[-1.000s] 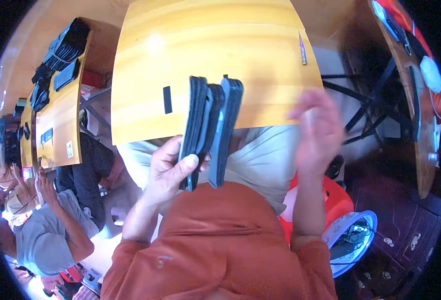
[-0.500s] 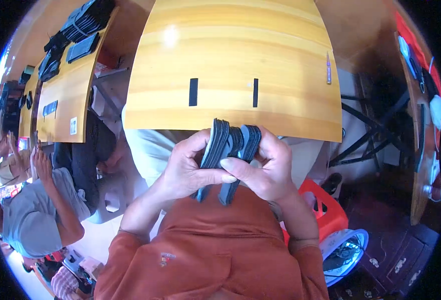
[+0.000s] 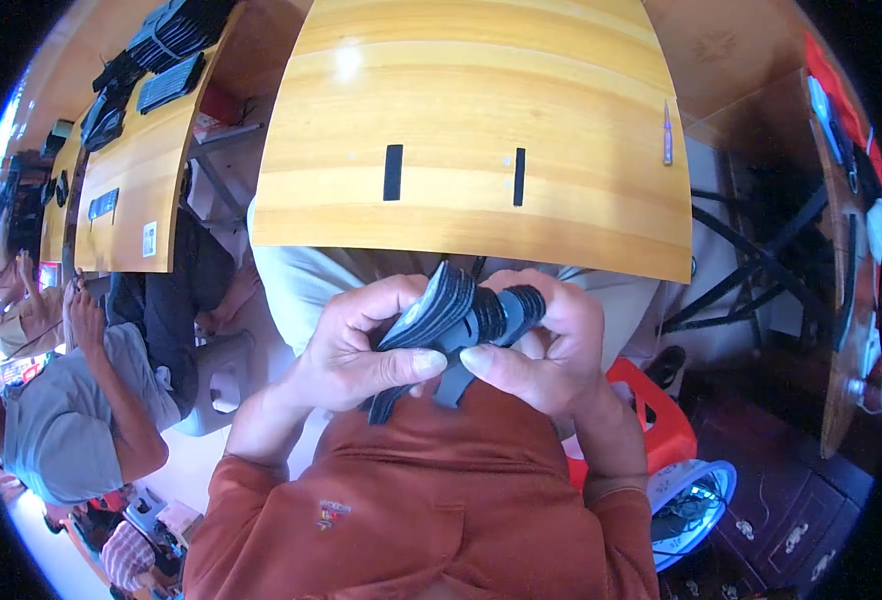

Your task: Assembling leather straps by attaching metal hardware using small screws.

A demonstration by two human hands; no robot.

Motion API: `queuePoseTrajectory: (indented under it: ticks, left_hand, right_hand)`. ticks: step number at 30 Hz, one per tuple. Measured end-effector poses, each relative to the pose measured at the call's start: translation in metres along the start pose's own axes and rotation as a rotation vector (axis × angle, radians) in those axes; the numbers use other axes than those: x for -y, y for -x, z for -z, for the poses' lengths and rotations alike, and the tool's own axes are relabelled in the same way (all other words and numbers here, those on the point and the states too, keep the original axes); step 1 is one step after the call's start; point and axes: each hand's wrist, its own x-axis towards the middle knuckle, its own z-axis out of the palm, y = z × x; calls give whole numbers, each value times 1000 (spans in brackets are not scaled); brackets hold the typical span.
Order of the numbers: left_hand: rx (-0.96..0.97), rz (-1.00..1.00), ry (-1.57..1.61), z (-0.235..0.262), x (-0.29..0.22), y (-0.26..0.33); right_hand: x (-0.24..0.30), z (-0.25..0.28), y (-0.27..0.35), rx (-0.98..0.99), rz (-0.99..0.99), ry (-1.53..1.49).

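Just off the table's near edge, both my hands grip a bundle of dark grey-black fabric strips [image 3: 439, 305], folded and stacked in layers. My left hand [image 3: 363, 345] closes round the thicker, left part, its thumb pressed on the front. My right hand [image 3: 553, 345] pinches the smaller right part, thumb close to the other thumb. A narrow black band crosses the middle of the bundle, and loose strip ends hang below. Beyond, two short black strips lie on the table: a wider left strip [image 3: 393, 172] and a thinner right strip [image 3: 519, 177].
The yellow wooden table [image 3: 461, 90] has a purple pen-like tool [image 3: 667, 135] near its right edge. At left, a second table [image 3: 126, 210] bears dark strip stacks [image 3: 171, 80], beside a seated person [image 3: 91, 410]. A red stool [image 3: 666, 415] and a basin [image 3: 696, 510] stand at my right.
The bundle has tilted and its layers have fanned apart toward the left. My hands have turned outward and dropped slightly, thumbs now side by side on the front.
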Motion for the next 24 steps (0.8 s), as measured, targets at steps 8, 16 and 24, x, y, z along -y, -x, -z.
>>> queuePoseTrajectory:
  ticks: [8,16,24]
  left_hand:
    - [-36,-172,-356,4,2,-7]
    - [-153,-386,-471,1,6,-12]
    - [-306,-425,-333,-5,5,5]
  right_hand:
    - [17,1,-19,-125,413,339]
    - [22,-10,-29,-81,569,310]
    - [19,-24,-22,-159,503,317]
